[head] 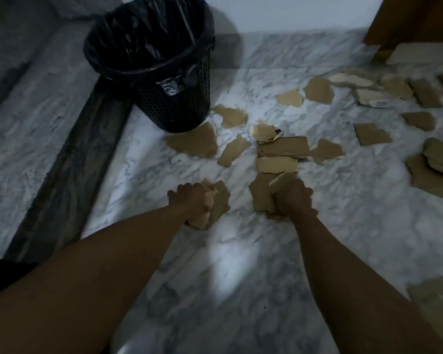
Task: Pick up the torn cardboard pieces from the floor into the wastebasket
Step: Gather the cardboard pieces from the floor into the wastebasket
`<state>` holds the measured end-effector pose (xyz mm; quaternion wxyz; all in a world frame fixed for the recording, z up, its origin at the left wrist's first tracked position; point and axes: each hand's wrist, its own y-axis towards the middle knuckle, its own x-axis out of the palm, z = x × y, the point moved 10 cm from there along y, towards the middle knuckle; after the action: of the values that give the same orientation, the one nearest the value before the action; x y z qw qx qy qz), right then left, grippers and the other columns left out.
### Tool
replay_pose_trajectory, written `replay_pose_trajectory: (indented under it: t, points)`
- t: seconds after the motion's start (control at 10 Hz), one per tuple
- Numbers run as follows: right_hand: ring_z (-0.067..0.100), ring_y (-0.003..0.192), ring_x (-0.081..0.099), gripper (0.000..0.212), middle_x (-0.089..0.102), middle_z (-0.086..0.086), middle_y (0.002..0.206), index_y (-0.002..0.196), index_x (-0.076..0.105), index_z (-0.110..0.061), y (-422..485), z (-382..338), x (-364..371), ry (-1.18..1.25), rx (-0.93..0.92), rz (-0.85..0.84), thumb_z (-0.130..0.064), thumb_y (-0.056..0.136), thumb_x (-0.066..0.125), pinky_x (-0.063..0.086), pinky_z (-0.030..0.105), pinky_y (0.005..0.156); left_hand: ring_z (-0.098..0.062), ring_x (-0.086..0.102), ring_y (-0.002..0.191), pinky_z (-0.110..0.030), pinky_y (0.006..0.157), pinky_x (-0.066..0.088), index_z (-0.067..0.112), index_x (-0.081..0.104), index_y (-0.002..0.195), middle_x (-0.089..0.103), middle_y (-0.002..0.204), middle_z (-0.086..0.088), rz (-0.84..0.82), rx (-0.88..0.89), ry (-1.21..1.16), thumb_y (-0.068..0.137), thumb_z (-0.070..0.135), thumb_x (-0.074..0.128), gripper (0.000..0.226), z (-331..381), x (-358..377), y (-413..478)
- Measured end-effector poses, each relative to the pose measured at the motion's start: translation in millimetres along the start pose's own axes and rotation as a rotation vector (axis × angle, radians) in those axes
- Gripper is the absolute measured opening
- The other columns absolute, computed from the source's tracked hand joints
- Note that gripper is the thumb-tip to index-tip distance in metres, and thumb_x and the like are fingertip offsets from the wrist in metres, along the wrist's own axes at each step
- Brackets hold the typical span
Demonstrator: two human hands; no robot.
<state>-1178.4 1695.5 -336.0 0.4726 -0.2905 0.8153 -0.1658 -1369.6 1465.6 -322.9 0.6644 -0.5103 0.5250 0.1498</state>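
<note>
A black mesh wastebasket (174, 98) lined with a black bag stands at the upper left on the marble floor. Several torn brown cardboard pieces (281, 146) lie scattered from the basket's foot out to the right edge. My left hand (189, 200) grips a small bunch of cardboard pieces (219, 203) low over the floor. My right hand (292, 198) grips another bunch of cardboard pieces (260, 195), just in front of the scattered pile. Both hands are below and to the right of the basket.
A dark strip (69, 164) runs diagonally along the floor to the left of the basket, with a raised marble step beyond it. A wooden door or frame (404, 19) stands at the top right. A large cardboard piece (435, 302) lies at the lower right.
</note>
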Motion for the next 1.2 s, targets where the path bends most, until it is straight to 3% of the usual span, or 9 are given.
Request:
replay_pose_trajectory:
  t: [0.2,0.3,0.4,0.5,0.6,0.7,0.8,0.9,1.2]
  points:
    - [0.037,0.112,0.064,0.073,0.065,0.017,0.121,0.131,0.053,-0.002,-22,10,-6,0.204,-0.074,0.009,-0.039,0.075,0.082,0.053,0.045,0.095,-0.034,0.037,0.128,-0.053,0.107,0.025,0.016,0.034,0.138,0.043,0.137,-0.013,-0.043,0.272,0.066,0.089,0.037,0.060,0.059,25,-8,19]
    - [0.035,0.115,0.063,0.045,0.067,0.017,0.124,0.123,0.067,-0.001,-43,11,1,0.164,-0.022,-0.049,-0.026,0.087,0.076,0.052,0.042,0.098,-0.035,0.034,0.136,-0.050,0.110,0.025,0.019,0.019,0.152,0.039,0.145,-0.015,-0.147,0.353,0.048,0.092,0.041,0.059,0.076,34,-17,29]
    - [0.036,0.119,0.061,0.045,0.065,0.022,0.128,0.128,0.064,0.000,-57,6,12,0.106,-0.019,-0.106,-0.023,0.091,0.074,0.049,0.046,0.102,-0.028,0.049,0.126,-0.041,0.107,0.040,0.014,0.044,0.140,0.051,0.140,-0.012,-0.233,0.389,-0.034,0.096,0.044,0.053,0.054,30,-20,98]
    - [0.034,0.108,0.066,0.045,0.069,0.019,0.119,0.124,0.068,-0.006,-64,-11,12,0.091,0.022,-0.149,-0.029,0.087,0.077,0.056,0.052,0.094,-0.022,0.056,0.116,-0.038,0.102,0.046,0.018,0.052,0.127,0.057,0.133,-0.006,-0.249,0.362,-0.167,0.071,0.078,0.060,0.083,15,-36,134]
    - [0.030,0.098,0.069,0.036,0.071,0.016,0.110,0.113,0.070,-0.011,-64,-48,9,0.259,0.068,-0.162,-0.031,0.085,0.079,0.059,0.056,0.085,-0.034,0.045,0.131,-0.038,0.106,0.036,0.004,0.042,0.141,0.046,0.145,-0.015,-0.217,0.363,-0.220,0.094,0.038,0.062,0.061,-7,-73,123]
    - [0.030,0.095,0.068,0.037,0.069,0.017,0.114,0.115,0.068,-0.005,-54,-68,12,0.311,0.129,-0.162,-0.026,0.087,0.078,0.060,0.048,0.076,-0.035,0.045,0.132,-0.040,0.105,0.038,0.007,0.041,0.145,0.043,0.148,-0.016,-0.193,0.328,-0.240,0.091,0.033,0.068,0.065,-17,-65,139]
    - [0.035,0.113,0.063,0.056,0.065,0.018,0.127,0.123,0.066,-0.004,-24,-64,14,-0.024,0.143,-0.136,-0.044,0.084,0.073,0.051,0.052,0.101,-0.040,0.034,0.137,-0.042,0.107,0.036,0.013,0.025,0.152,0.022,0.159,-0.014,-0.194,0.397,-0.178,0.088,0.048,0.067,0.084,-9,-62,146]
    - [0.032,0.136,0.044,0.135,0.046,0.010,0.150,0.150,0.042,-0.017,45,-9,38,-0.422,0.114,-0.235,-0.100,0.044,0.038,0.033,0.052,0.115,-0.048,0.015,0.143,-0.049,0.111,0.032,0.027,0.014,0.155,-0.004,0.163,-0.011,-0.117,0.422,-0.060,0.083,0.058,0.066,0.095,-6,-72,155]
    - [0.035,0.134,0.049,0.051,0.051,0.019,0.145,0.142,0.049,0.000,-3,-52,41,-0.458,0.081,-0.281,-0.026,0.099,0.061,0.040,0.043,0.113,-0.042,0.026,0.134,-0.052,0.109,0.031,0.026,0.019,0.155,0.015,0.155,-0.008,-0.056,0.266,-0.165,0.078,0.059,0.070,0.098,-27,-68,152]
